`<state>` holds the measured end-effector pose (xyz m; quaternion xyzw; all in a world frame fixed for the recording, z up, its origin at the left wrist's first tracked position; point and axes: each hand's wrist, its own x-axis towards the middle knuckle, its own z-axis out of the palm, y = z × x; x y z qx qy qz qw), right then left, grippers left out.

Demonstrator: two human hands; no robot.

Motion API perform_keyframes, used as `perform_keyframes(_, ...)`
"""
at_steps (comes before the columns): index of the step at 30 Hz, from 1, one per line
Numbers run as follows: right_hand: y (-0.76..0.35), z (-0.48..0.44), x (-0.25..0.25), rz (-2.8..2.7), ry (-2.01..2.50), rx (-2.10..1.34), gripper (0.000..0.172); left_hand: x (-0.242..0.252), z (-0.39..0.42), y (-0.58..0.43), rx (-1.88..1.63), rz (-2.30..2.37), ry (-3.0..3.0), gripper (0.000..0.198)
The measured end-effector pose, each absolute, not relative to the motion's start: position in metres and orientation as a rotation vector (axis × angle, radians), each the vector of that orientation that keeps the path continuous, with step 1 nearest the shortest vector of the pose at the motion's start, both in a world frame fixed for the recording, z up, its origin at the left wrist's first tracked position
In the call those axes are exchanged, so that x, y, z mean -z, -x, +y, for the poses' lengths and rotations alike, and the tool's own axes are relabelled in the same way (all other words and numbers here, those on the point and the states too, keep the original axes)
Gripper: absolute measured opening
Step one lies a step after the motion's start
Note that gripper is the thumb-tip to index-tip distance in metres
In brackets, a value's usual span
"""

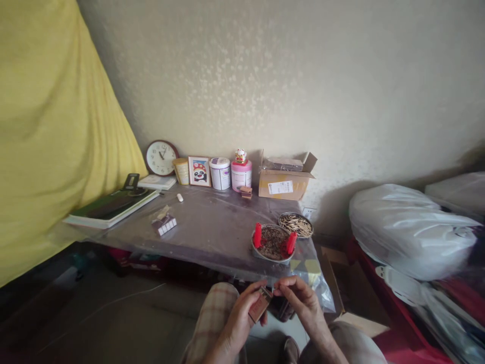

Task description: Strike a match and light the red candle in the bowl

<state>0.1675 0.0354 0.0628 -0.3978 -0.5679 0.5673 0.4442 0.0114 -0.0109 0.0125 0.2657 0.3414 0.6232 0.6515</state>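
My left hand (240, 314) is closed around a small reddish-brown box (259, 305), held over my lap near the table's front edge. My right hand (299, 298) pinches at the top end of the same box, fingers pressed together. Just beyond the hands, on the plastic-covered table (212, 227), stands a round metal dish (272, 243) of dark bits with two red handles lying in it. Behind it sits a second metal dish (296, 224) filled with pale thin sticks.
Along the wall stand a clock (161, 157), a framed picture (199, 171), tins (220, 173) and an open cardboard box (285, 182). Books (111, 207) lie at the left, a small packet (164, 223) mid-table. A yellow curtain (49, 131) hangs left; white bags (407, 230) pile right.
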Motion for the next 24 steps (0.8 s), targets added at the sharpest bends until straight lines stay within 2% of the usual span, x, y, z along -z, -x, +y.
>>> perform_keyframes(7,-0.161,0.020,-0.052,-1.953,0.978,-0.827,0.018,-0.021,-0.011,-0.007,-1.502,0.767,-0.546,0.034)
perform_keyframes(11,-0.157,0.011,-0.044,-2.102,0.903,-0.607,0.030,-0.021,-0.013,-0.005,-1.527,0.786,-0.545,0.031)
perform_keyframes(19,-0.150,0.003,-0.036,-2.196,0.917,-0.507,0.058,-0.026,-0.018,-0.002,-1.497,0.841,-0.648,0.039)
perform_keyframes(24,-0.147,0.003,-0.032,-2.170,0.927,-0.476,0.060,-0.027,-0.019,-0.002,-1.474,0.860,-0.680,0.040)
